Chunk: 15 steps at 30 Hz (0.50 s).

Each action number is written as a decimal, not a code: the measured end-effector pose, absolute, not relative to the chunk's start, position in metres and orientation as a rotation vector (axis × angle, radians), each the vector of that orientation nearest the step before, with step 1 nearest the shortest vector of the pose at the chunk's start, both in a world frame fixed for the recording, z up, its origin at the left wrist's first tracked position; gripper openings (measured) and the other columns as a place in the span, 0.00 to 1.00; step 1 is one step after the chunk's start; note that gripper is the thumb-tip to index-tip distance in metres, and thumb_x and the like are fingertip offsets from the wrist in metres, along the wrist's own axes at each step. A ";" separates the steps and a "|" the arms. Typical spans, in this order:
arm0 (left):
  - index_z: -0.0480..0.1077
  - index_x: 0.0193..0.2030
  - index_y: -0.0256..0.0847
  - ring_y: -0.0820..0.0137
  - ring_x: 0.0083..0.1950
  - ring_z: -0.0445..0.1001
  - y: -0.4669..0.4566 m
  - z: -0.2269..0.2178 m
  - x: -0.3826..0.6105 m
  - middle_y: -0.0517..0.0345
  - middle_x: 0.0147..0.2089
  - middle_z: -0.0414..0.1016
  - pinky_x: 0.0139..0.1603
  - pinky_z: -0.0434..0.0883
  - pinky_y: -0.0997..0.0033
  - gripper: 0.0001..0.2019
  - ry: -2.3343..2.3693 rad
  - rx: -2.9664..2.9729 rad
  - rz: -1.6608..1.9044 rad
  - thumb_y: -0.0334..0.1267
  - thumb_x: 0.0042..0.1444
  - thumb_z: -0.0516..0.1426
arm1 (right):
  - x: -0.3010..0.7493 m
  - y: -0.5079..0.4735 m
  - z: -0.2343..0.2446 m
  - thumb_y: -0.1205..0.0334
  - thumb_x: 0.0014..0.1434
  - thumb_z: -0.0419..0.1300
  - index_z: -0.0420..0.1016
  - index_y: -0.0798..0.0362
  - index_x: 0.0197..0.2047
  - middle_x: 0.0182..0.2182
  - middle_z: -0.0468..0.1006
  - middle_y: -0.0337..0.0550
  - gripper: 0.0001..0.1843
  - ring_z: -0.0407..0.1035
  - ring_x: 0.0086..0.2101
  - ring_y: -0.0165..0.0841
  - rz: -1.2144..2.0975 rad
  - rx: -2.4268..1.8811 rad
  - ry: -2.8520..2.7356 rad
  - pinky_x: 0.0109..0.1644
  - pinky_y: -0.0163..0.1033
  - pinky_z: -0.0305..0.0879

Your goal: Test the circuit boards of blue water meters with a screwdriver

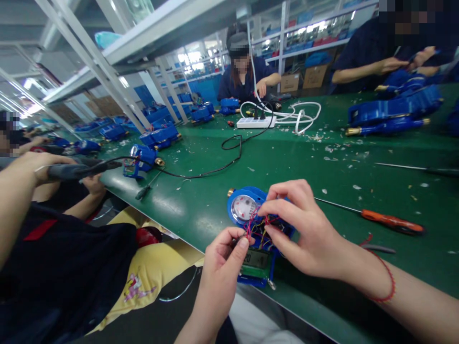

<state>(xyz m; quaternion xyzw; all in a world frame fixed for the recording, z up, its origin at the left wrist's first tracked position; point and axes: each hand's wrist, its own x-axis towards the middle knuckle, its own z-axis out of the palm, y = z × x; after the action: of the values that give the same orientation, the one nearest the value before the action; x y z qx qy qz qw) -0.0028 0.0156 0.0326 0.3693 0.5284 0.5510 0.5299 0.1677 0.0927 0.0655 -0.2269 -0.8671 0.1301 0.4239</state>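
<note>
A blue water meter (pixel 233 195) with a round dial (pixel 244 207) lies opened on the green table, close to its front edge. Its LCD display board (pixel 256 258) faces up on the near side. Thin red, yellow and black wires (pixel 255 223) come out of the body. My left hand (pixel 225 260) pinches some red wires between thumb and forefinger, just above the display. From the right, my right hand (pixel 301 229) reaches over the meter, thumb and fingers closed on the wires there. It hides part of the body.
An orange-handled screwdriver (pixel 392 220) lies right of the meter, near a grey cable piece (pixel 378 249). Farther back are a white power strip (pixel 255 123), a black cord (pixel 215 170) and more blue meters (pixel 394 107). Co-workers sit left and opposite; one at left holds a dark tool (pixel 64 171).
</note>
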 end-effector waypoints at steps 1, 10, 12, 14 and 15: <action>0.73 0.35 0.38 0.75 0.35 0.68 0.015 0.034 -0.002 0.60 0.33 0.74 0.38 0.66 0.77 0.10 1.246 0.884 1.326 0.43 0.56 0.63 | 0.166 0.089 0.066 0.72 0.61 0.56 0.70 0.56 0.44 0.45 0.69 0.47 0.08 0.59 0.45 0.38 0.258 -0.501 -2.179 0.50 0.47 0.56; 0.73 0.32 0.37 0.74 0.32 0.69 0.015 0.045 0.000 0.60 0.30 0.74 0.37 0.68 0.77 0.08 1.284 0.906 1.335 0.40 0.54 0.63 | 0.155 0.083 0.065 0.63 0.68 0.55 0.73 0.56 0.37 0.38 0.75 0.43 0.09 0.61 0.41 0.38 0.143 -0.539 -2.318 0.47 0.49 0.51; 0.73 0.32 0.37 0.74 0.32 0.69 0.015 0.047 0.000 0.60 0.30 0.75 0.36 0.68 0.77 0.07 1.305 0.936 1.330 0.40 0.54 0.62 | 0.157 0.084 0.067 0.64 0.69 0.53 0.73 0.56 0.37 0.38 0.75 0.42 0.10 0.61 0.40 0.38 0.115 -0.517 -2.350 0.46 0.49 0.50; 0.73 0.32 0.37 0.73 0.32 0.68 0.015 0.049 0.001 0.60 0.30 0.75 0.36 0.67 0.77 0.07 1.329 0.973 1.318 0.40 0.55 0.61 | 0.159 0.086 0.068 0.66 0.70 0.52 0.73 0.55 0.37 0.38 0.75 0.42 0.10 0.61 0.41 0.37 0.126 -0.482 -2.386 0.47 0.49 0.49; 0.73 0.32 0.38 0.73 0.32 0.68 0.015 0.050 0.001 0.60 0.30 0.74 0.36 0.67 0.77 0.07 1.334 0.988 1.311 0.40 0.55 0.61 | 0.161 0.087 0.068 0.67 0.69 0.52 0.72 0.55 0.38 0.39 0.75 0.42 0.09 0.61 0.41 0.37 0.148 -0.459 -2.399 0.47 0.48 0.49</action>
<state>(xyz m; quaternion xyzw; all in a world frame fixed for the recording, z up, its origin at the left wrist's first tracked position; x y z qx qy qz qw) 0.0014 0.0155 0.0498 0.4069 0.5493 0.5400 0.4910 0.1607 0.0867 0.0682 -0.1763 -0.9219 0.0569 0.3402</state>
